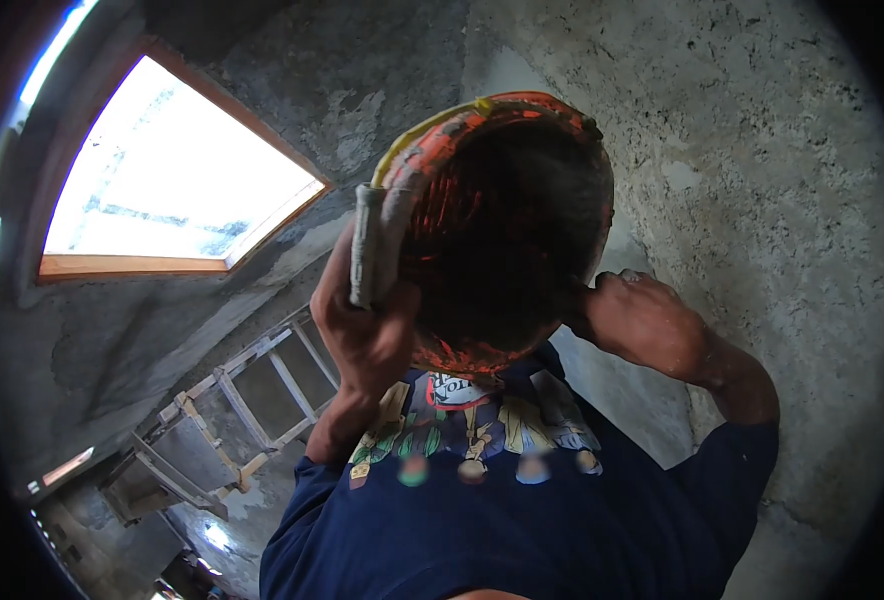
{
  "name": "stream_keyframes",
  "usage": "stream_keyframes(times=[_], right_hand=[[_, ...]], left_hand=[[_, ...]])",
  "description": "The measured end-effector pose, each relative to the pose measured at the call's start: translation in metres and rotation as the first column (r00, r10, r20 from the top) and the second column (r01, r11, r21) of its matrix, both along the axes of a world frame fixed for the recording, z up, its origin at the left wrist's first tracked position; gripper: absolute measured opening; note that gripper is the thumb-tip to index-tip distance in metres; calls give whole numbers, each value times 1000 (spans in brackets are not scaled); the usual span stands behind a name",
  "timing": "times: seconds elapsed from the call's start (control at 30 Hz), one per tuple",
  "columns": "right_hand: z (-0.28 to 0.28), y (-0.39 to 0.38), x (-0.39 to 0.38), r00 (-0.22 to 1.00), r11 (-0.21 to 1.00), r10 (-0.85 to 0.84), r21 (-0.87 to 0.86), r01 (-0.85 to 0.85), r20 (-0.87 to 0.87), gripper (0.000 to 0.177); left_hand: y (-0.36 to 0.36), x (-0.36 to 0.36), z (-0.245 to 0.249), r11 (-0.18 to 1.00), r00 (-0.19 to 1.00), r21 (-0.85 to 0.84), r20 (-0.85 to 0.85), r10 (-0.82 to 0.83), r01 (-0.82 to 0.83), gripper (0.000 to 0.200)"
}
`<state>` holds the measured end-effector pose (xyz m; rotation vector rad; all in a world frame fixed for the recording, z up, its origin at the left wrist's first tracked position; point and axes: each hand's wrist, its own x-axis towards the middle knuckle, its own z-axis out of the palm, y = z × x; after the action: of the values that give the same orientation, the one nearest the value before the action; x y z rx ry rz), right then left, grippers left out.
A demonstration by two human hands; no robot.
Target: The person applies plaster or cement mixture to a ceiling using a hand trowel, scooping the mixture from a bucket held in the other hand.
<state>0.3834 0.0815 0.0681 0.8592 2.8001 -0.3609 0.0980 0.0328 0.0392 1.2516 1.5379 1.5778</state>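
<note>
An orange bucket (428, 205), crusted with grey cement-like residue, is held up in front of my chest with its mouth facing me. Its inside is dark, so any contents cannot be made out. A yellowish handle with a pale grip (364, 245) lies along the left side of the rim. My left hand (367, 335) grips the rim just below that grip, with the thumb over the edge. At the lower right of the bucket, my right hand (647, 322) is closed against the rim, and its fingertips are partly hidden in shadow.
Rough grey plastered wall (762, 190) rises close on the right. A bright window (152, 170) with a wooden frame (137, 265) is at upper left. Below it stands a wooden ladder-like frame (247, 405). My dark blue printed shirt (522, 520) fills the bottom.
</note>
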Motion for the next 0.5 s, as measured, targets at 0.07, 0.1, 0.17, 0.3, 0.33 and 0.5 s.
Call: stream_keyframes(times=[0.07, 0.1, 0.17, 0.3, 0.33, 0.5], right_hand=[[22, 5, -19, 979, 966, -82, -229, 124, 185, 28], [29, 9, -29, 979, 962, -94, -237, 136, 180, 28], [42, 16, -45, 933, 849, -193, -426, 314, 303, 35], [62, 17, -56, 893, 702, -249, -565, 434, 376, 44], [68, 14, -56, 903, 699, -267, -578, 421, 336, 46], [68, 15, -55, 937, 730, -303, -589, 347, 176, 44]], left_hand=[[0, -2, 3, 999, 1000, -48, 4, -13, 13, 63], [1, -3, 2, 999, 999, -34, -34, -5, 4, 62], [2, -2, 0, 999, 999, 31, -39, 17, -16, 62], [2, -3, -1, 998, 990, 10, 131, 54, -56, 62], [3, -3, -3, 999, 990, 9, 132, 51, -53, 62], [4, -2, 0, 998, 996, -4, 74, 60, -60, 61]])
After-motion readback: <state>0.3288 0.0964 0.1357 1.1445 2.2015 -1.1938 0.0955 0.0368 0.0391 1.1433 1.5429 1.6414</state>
